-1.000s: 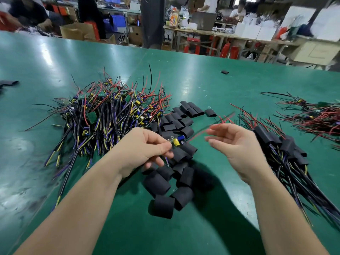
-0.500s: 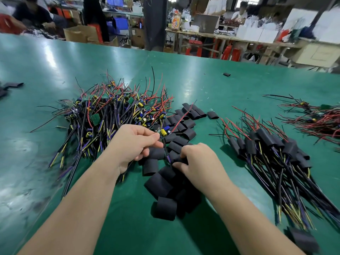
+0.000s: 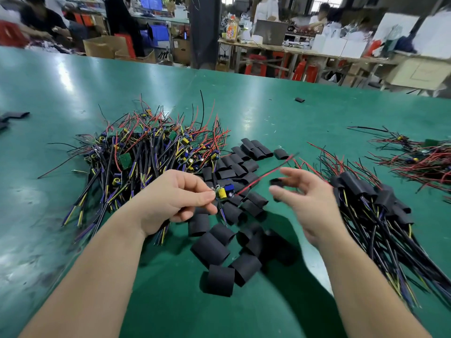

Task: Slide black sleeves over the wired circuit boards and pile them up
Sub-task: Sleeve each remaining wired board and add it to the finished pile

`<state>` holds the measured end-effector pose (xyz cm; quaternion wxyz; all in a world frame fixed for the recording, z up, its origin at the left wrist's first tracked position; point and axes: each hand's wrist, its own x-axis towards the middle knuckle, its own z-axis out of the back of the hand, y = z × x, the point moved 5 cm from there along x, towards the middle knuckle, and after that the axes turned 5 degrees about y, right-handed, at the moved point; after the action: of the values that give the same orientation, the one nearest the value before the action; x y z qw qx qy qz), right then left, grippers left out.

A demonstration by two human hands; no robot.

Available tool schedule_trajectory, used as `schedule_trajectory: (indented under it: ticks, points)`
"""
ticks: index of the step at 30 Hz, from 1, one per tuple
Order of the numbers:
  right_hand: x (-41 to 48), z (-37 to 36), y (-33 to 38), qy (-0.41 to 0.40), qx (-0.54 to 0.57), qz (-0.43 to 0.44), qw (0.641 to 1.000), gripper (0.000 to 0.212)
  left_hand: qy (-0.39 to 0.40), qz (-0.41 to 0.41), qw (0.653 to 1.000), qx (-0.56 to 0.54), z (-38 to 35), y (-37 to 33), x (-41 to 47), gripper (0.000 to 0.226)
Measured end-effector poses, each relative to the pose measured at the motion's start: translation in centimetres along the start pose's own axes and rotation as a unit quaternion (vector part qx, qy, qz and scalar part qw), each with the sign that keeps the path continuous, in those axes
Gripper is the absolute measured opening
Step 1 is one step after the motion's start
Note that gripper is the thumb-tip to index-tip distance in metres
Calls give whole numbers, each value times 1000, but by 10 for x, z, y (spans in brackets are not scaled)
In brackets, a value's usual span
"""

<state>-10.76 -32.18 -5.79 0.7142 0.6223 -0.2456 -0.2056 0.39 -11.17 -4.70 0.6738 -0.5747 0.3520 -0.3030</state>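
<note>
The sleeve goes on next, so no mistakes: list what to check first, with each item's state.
1. The circuit board is pinched by the left hand: ok.
2. The right hand has a black sleeve in its grip: ok.
3. The sleeve mouth faces the board: cannot tell, blurred.
4. The red wire runs through the sleeve: not ok, it passes beside it.
5. The sleeved pile lies close on the right: ok.

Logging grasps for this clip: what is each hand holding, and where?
Left hand pinches a wired circuit board beside its yellow capacitor; right hand pinches a black sleeve, grip point blurred.
</note>
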Motion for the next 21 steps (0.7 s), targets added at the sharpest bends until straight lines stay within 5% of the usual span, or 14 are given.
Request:
schedule_trajectory:
  ticks: [4, 7, 21]
  points:
    - [4, 24, -6, -104, 320, -89, 937, 12, 71, -17, 997, 11, -7, -4, -4, 13]
    - [0, 20, 1, -62, 449, -99, 886, 6, 83, -25, 996, 12, -9, -5, -4, 12]
    - [-9, 9, 25, 4, 495, -59, 867, 29, 82, -29, 996, 8, -9, -6, -2, 13]
